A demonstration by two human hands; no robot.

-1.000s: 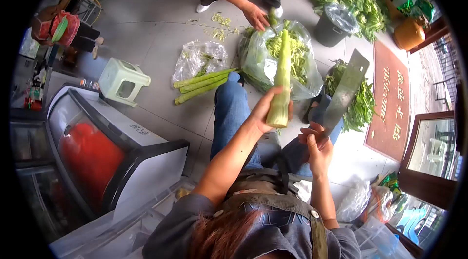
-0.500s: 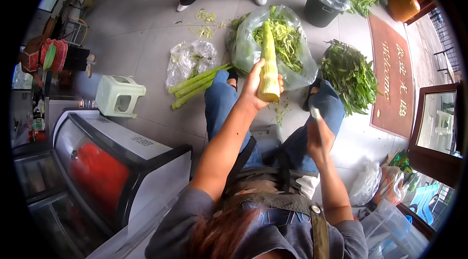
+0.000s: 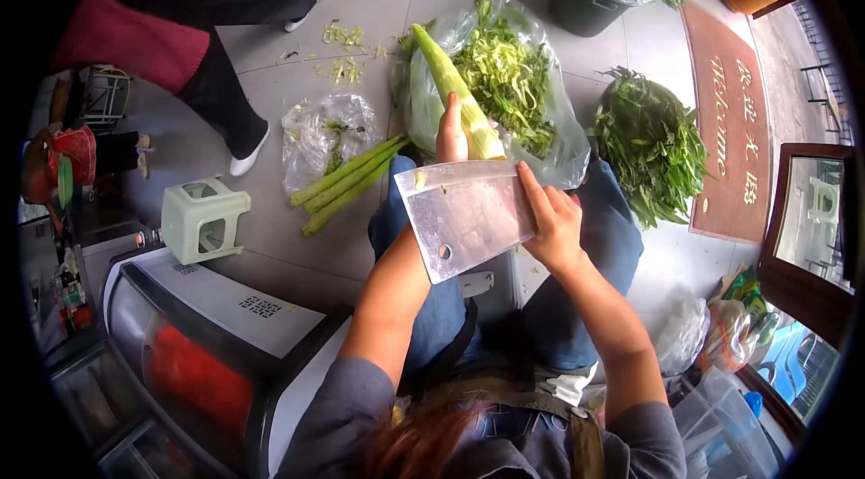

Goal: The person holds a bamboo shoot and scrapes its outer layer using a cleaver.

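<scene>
Above the bag's [image 3: 566, 123] near edge, my left hand [image 3: 452, 132] grips the stalk [image 3: 456, 82], thick end toward me. My right hand, closed on the cleaver [image 3: 468, 216], has swung it in from the right across that end; now both seem to work one piece, though contact is hidden.

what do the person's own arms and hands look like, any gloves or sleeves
The arms come out of short, plain dark grey sleeves and are bare below them. Neither the left hand nor the right hand wears a glove. No watch shows, though the left wrist is hidden.
</scene>
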